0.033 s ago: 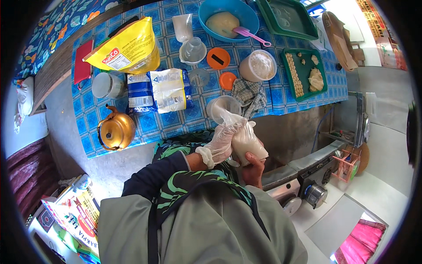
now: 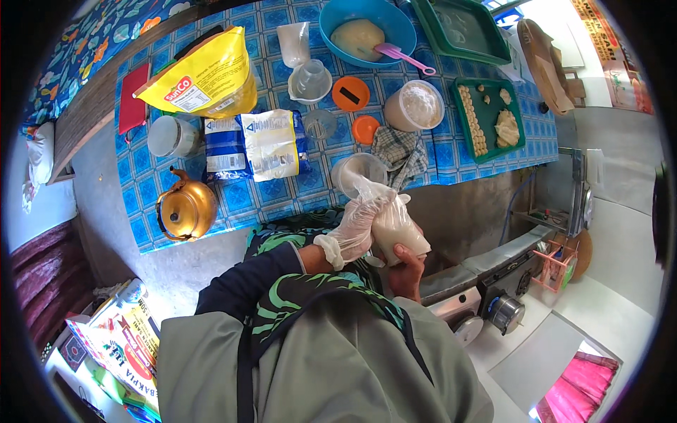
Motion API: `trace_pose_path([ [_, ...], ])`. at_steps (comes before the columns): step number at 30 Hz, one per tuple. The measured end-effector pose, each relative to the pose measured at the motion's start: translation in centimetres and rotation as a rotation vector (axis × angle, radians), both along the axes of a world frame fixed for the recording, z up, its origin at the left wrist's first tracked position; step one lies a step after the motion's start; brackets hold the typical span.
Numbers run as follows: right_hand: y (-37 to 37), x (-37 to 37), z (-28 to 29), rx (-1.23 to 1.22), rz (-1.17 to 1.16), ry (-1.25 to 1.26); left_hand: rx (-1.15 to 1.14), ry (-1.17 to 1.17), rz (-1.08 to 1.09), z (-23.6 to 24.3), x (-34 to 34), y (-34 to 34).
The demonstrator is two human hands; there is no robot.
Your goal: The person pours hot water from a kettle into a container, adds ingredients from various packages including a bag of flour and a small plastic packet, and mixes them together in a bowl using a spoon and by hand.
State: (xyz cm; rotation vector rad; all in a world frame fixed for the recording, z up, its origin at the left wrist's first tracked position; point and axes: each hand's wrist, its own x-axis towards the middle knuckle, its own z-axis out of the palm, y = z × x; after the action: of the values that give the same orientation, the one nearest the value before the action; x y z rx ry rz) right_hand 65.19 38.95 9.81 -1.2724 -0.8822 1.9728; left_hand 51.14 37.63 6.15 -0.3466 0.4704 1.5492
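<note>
A clear plastic bag of white contents [image 2: 396, 236] is held between my two hands, just off the near edge of the table. My left hand [image 2: 356, 225], in a thin clear plastic glove, is closed around the gathered neck of the bag. My bare right hand [image 2: 407, 271] grips the bag's lower end, its thumb on the near side and its other fingers mostly hidden behind. Just beyond the left hand stands a clear round plastic tub [image 2: 347, 175], partly covered by the glove and bag. A checked cloth [image 2: 395, 151] lies beside it.
On the blue checked tablecloth [image 2: 282, 201] stand a golden kettle [image 2: 187, 209], a yellow pouch [image 2: 218, 74], blue-and-white packs [image 2: 271, 144], a tub of white powder [image 2: 416, 106] and a blue bowl of dough [image 2: 331, 14]. A green tray [image 2: 490, 130] holds dough pieces. A stove [image 2: 458, 303] is at right.
</note>
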Motion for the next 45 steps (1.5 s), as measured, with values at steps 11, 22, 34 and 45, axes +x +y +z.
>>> trace_pose_path([
  [11, 0.3, -0.5, 0.6, 0.035, -0.013, 0.012, -0.015, -0.033, -0.002, -1.0, 0.2, 0.4],
  [22, 0.1, 0.3, -1.3, 0.006, -0.015, 0.061, 0.018, 0.086, -0.026, -2.3, 0.8, 0.1],
  [34, 0.8, 2.2, -8.3, -0.292, -0.018, 0.469, 0.013, 0.571, -0.096, 0.2, 1.6, -0.9],
  [45, -0.4, -0.8, -10.9, -0.530, -0.148, 0.914, 0.162, 0.846, 0.041, 4.2, -0.3, -3.0],
])
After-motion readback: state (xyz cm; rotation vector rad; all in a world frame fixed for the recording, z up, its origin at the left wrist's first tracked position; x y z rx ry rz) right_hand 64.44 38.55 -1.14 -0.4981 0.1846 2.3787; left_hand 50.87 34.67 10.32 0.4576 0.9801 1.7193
